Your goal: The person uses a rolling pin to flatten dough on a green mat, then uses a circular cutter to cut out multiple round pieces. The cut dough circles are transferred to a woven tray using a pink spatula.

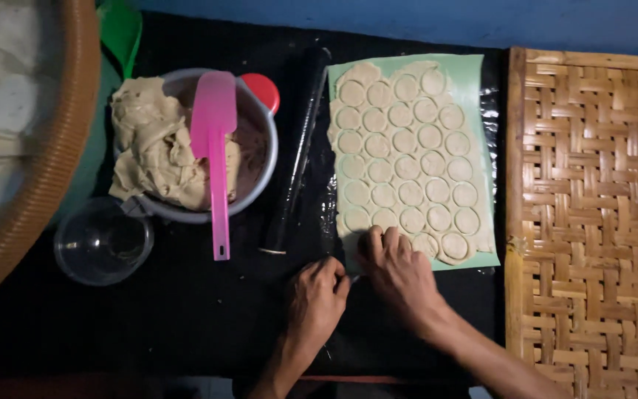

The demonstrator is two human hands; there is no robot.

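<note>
i see my right hand [400,270] lying palm down on the near left corner of the rolled dough sheet [407,155], fingers together and pressed onto the dough, gripping nothing that i can make out. my left hand [317,299] sits just beside it on the black table covering [186,310], curled loosely at the sheet's near edge; i cannot tell whether it pinches anything there. the dough sheet stretches away from both hands, pale beige, thin and matte, scored all over with rows of cut circles. it rests on a flat light green mat [474,81] with clear crinkled plastic showing at its sides.

left of the mat a long dark rolling pin [297,148] lies slightly slanted, wrapped in glossy film. further left a grey metal bowl [263,174] holds a lumpy mass of beige dough [149,148], with a pink spatula [215,155] laid across its rim and a red round lid [263,89] behind it. a small clear glass bowl [103,240] stands near it. a woven bamboo mat [592,222] lies to the right, and a round woven tray [46,162] at far left carries pale flat pieces.
</note>
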